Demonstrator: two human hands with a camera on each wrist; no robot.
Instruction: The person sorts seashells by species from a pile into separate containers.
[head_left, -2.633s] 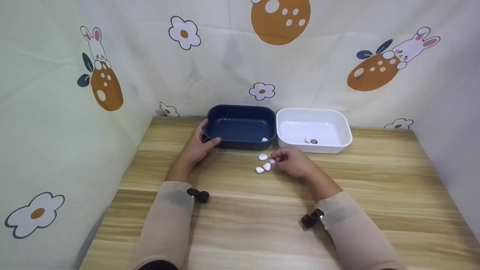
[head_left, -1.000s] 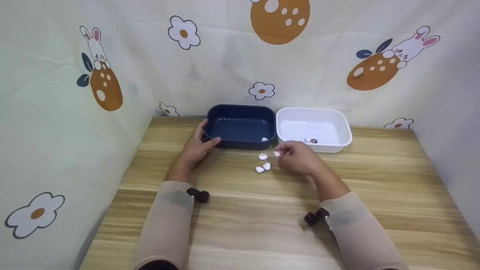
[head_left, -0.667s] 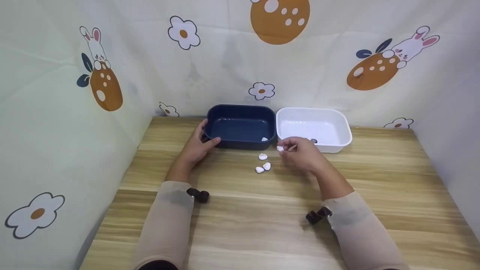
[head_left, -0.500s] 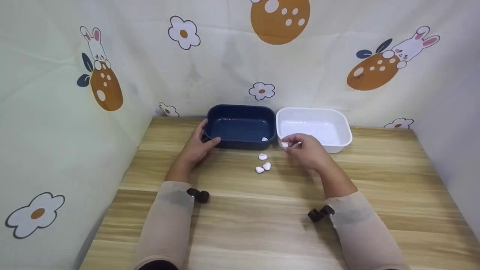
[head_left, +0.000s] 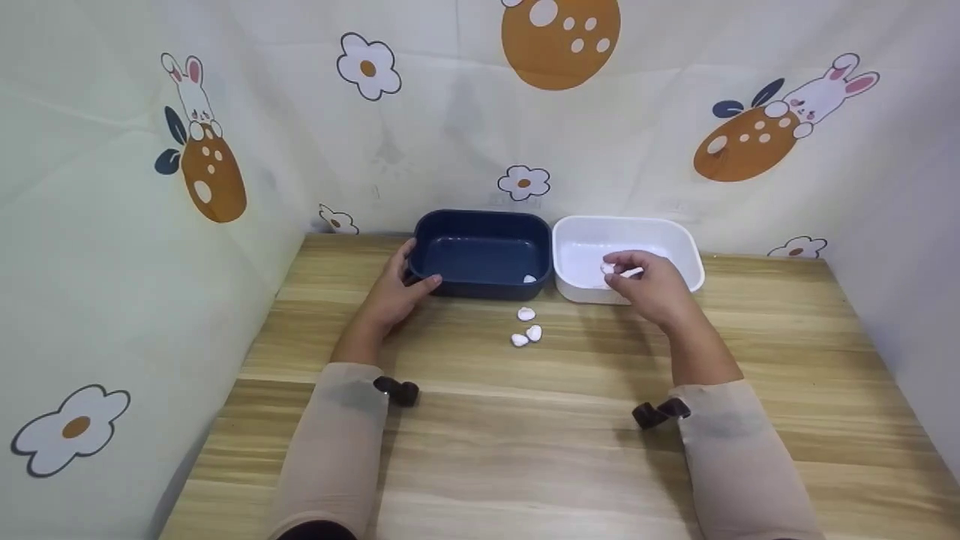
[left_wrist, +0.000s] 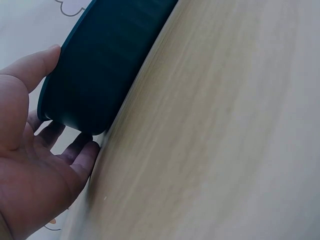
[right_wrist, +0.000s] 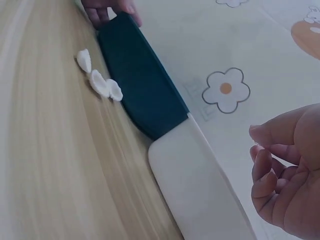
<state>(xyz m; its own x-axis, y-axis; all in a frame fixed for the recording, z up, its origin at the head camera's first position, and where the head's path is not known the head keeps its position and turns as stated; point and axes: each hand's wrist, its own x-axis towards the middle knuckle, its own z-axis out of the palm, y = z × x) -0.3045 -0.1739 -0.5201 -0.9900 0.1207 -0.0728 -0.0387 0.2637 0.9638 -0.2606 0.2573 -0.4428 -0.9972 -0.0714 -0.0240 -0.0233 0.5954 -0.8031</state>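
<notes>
My left hand (head_left: 391, 294) holds the left end of a dark blue plastic box (head_left: 480, 289), thumb at the front rim and fingers round the end wall. Over the white plastic box (head_left: 581, 292) beside it, my right hand (head_left: 654, 291) pinches a small white seashell (head_left: 607, 268) between thumb and fingertips. Three more white shells lie on the wooden table before the boxes: a back one (head_left: 526, 313) and two touching or nearly so, the right shell (head_left: 534, 333) and the left shell (head_left: 519, 340). Another small white piece (head_left: 529, 279) sits in the blue box's front right corner.
Both boxes stand side by side at the back of the wooden table (head_left: 510, 450), close to a printed cloth backdrop (head_left: 442, 135). My right hand hides part of the white box's inside. Cloth walls also rise on the left and right.
My right hand has picked a shell from the group on the table and carried it right and up over the white box, covering the pieces seen there earlier. The left hand stays put.
</notes>
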